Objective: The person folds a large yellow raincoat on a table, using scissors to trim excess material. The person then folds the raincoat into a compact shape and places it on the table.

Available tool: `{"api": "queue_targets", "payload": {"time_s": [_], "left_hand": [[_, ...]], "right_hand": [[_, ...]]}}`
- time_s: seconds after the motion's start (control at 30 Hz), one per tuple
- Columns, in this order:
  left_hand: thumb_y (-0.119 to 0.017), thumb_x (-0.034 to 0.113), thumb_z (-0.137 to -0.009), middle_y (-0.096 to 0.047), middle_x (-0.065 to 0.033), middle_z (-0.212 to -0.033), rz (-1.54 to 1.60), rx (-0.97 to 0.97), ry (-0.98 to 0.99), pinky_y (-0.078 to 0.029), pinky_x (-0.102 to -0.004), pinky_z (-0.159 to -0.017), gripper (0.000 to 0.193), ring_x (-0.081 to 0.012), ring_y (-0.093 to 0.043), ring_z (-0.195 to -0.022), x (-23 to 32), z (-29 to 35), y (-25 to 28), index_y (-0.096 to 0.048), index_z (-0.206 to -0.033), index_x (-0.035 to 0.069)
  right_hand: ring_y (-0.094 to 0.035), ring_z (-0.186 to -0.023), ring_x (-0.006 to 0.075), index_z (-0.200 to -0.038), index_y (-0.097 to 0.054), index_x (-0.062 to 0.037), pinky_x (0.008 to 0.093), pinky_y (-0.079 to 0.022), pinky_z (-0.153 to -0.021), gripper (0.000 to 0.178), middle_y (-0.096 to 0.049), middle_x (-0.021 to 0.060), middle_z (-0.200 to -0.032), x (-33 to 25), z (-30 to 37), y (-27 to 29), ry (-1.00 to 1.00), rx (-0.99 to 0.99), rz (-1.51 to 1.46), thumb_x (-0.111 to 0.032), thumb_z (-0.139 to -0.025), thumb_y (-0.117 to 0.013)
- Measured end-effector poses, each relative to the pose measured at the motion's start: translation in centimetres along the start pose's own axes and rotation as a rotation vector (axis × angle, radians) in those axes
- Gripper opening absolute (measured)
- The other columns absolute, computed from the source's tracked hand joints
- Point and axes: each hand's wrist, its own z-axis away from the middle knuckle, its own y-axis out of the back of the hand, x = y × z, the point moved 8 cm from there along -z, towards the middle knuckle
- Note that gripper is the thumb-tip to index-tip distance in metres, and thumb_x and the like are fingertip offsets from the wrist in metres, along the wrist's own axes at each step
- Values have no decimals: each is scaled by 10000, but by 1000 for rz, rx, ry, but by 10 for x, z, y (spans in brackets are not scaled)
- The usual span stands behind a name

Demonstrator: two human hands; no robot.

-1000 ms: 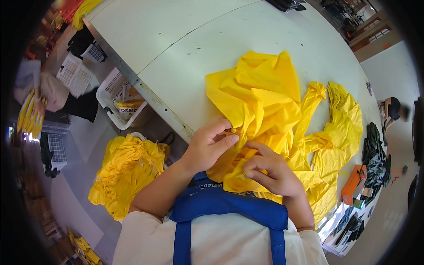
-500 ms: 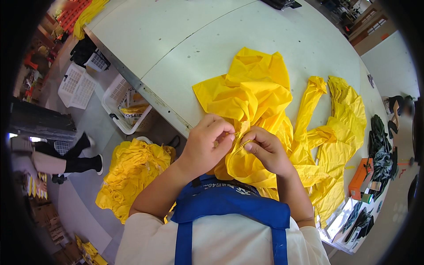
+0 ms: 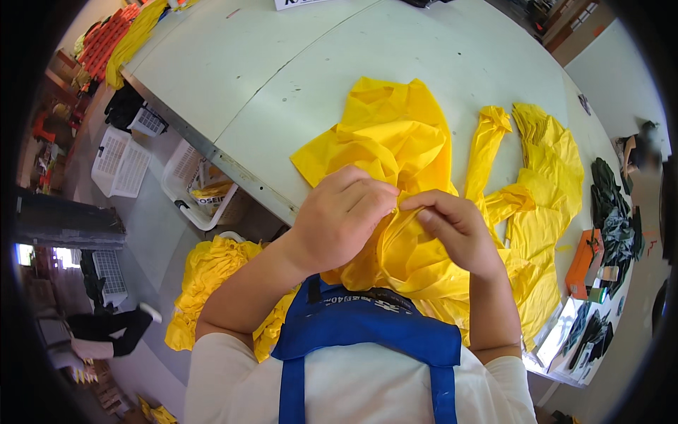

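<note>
A piece of thin, glossy yellow fabric (image 3: 392, 134) lies bunched on the table, its near part drawn up against my apron. My left hand (image 3: 345, 220) is closed on its edge, back of the hand upward, with the fingertips partly hidden. Close beside it, my right hand (image 3: 460, 230) pinches the same edge between thumb and fingers, just above a folded seam. Below the hands the fabric hangs in loose folds over the blue apron (image 3: 367, 332).
Right of my hands lies a stack of long yellow fabric pieces (image 3: 547, 198) on the pale table (image 3: 247, 162). An orange box (image 3: 585, 263) and dark cloth (image 3: 613, 212) lie farther right. At left, a white basket (image 3: 201, 219) and a yellow fabric heap (image 3: 212, 272) sit below the table edge.
Both hands have moved slightly right along the fabric edge, and my left hand has turned further over. The view has shifted a little. A person walking at left appears lower.
</note>
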Motion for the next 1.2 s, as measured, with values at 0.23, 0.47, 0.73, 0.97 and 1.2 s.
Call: {"api": "queue_targets", "payload": {"time_s": [0.23,0.47,0.73,0.97,1.2], "left_hand": [[-632,-12,-741,-638,-70,-888,-22,27,-36,-489,-317,-686,163,-238,-591,-758,9,-11,-3,-580,-884,43],[-628,-1,-741,-632,-91,-892,89,-221,15,-478,-353,-699,154,-262,-588,-758,34,-8,-17,-562,-872,45],[-589,31,-771,-591,-97,-817,-3,-279,208,-459,-364,-683,108,-290,-556,-757,1,11,-30,-542,-865,57],[-570,-45,-804,-640,-115,-936,129,-137,255,-459,-357,-692,124,-289,-569,-763,2,16,8,-537,-889,38],[-624,-9,-795,-624,-91,-894,145,-120,231,-481,-352,-707,144,-284,-578,-773,3,12,0,-547,-901,52]], "right_hand": [[-414,-597,84,-994,-423,-50,242,-356,-537,260,-535,35,-700,14,0,2,-20,-55,68,-71,-826,-620],[-452,-608,84,-1021,-441,-57,254,-370,-542,231,-576,41,-737,27,-3,7,-8,14,74,-58,-854,-601],[-485,-685,83,-1058,-528,-54,227,-403,-616,199,-604,37,-856,36,3,3,87,-81,-104,-86,-882,-615],[-530,-753,82,-998,-628,-31,231,-438,-674,150,-626,49,-910,29,0,4,29,-131,52,-6,-850,-622],[-597,-770,173,-954,-618,-29,278,-465,-675,100,-623,65,-850,13,0,7,284,-53,208,-9,-859,-596]]}}
